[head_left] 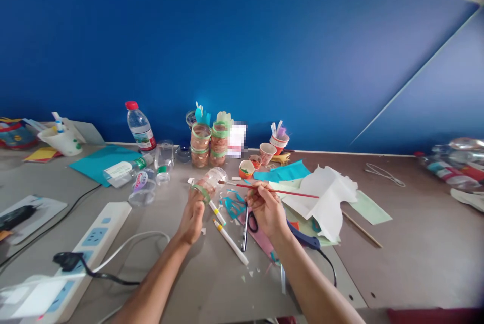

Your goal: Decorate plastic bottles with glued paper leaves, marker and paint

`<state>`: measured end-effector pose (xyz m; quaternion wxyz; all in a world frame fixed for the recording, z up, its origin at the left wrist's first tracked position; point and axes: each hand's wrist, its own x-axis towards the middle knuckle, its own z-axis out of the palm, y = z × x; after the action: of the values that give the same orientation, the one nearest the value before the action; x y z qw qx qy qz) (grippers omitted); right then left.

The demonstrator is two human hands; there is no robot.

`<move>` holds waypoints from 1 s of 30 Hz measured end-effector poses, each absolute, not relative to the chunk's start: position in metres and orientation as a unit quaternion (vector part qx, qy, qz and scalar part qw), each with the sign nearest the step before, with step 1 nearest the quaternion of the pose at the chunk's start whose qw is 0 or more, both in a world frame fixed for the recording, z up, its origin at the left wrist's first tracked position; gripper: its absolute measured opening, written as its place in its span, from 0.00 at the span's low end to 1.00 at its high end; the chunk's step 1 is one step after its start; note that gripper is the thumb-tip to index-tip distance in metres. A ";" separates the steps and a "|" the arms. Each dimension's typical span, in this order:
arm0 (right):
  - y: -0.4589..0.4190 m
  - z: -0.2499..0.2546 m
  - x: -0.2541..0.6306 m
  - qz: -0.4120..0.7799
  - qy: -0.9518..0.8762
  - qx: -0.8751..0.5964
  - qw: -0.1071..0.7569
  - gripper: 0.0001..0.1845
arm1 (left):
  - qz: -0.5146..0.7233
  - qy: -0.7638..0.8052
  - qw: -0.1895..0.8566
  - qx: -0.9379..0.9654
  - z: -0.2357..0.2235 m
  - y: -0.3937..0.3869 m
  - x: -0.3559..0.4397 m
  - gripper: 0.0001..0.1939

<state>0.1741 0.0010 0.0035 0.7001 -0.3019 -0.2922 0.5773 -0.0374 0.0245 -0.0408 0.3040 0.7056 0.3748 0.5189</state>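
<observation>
My left hand [192, 218] is closed around a clear plastic bottle piece [212, 181], tilted up to the right, with a green band and pinkish-brown colouring on its side. In my right hand [266, 208] is a thin paintbrush [295, 193] with a red handle. Its bristle end points left and lies close to the bottle piece; whether it touches cannot be made out. Below my hands are a white marker [230, 242] with a yellow tip, a black pen [245, 228] and blue paper scraps [232, 207].
Two decorated bottle holders [200, 145] stand by the blue wall. Left are a red-capped bottle [140, 127] and a power strip [94, 248] with cables. Crumpled white paper [328, 193], a wooden stick [362, 229], a dark blue glue-gun-like tool [304, 237] and small cups [267, 152] lie right.
</observation>
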 end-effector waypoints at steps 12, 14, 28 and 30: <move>-0.020 0.000 0.162 0.504 -0.387 -0.345 0.690 0.14 | 0.510 0.361 0.300 0.721 -0.028 0.017 -0.034 0.40; -0.020 -0.001 0.162 0.495 -0.395 -0.349 0.690 0.14 | 0.513 0.352 0.296 0.724 -0.029 0.017 -0.034 0.38; -0.023 -0.003 0.160 0.452 -0.461 -0.345 0.681 0.13 | 0.470 0.374 0.269 0.752 -0.029 0.011 -0.032 0.40; -0.023 -0.003 0.160 0.451 -0.465 -0.348 0.678 0.13 | 0.461 0.375 0.258 0.761 -0.030 0.011 -0.032 0.39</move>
<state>0.1603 -0.0226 -0.0031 0.6777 -0.3477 -0.4652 0.4510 -0.0324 0.0112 -0.0298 0.2583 0.7613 0.3753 0.4613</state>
